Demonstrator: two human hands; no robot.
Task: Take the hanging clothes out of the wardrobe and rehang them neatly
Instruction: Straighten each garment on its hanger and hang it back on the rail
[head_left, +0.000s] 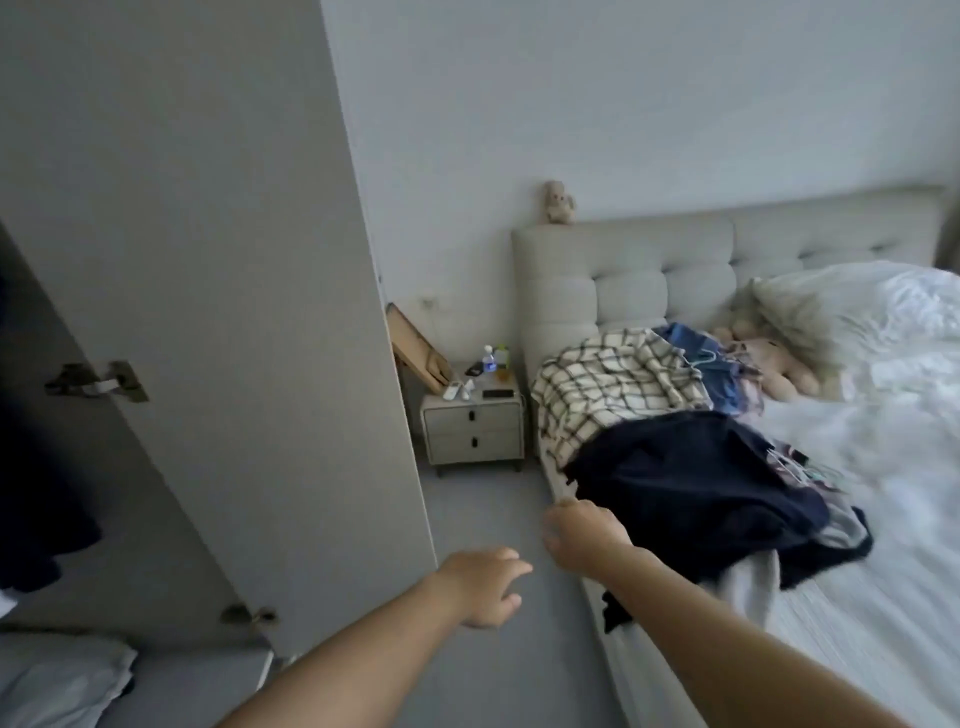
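bedroom, wardrobe door (208, 260) open. clothes pile (696, 483) on bed (857, 519) edge. left hand (483, 587) loose, empty; right hand (582, 532) near pile, grip unclear. looks like removal step; next: lift 1 garment w/ hanger.

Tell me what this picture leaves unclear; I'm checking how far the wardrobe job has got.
- Wardrobe inside: head view, mostly hidden by the open door and cut off by the left edge.
- Clothes pile on the bed: garments overlap, so their count is unclear.
- Hangers: blurred and tangled.
- Right hand: motion blur; touching the dark garment or not is unclear.
- Nightstand items: too small.
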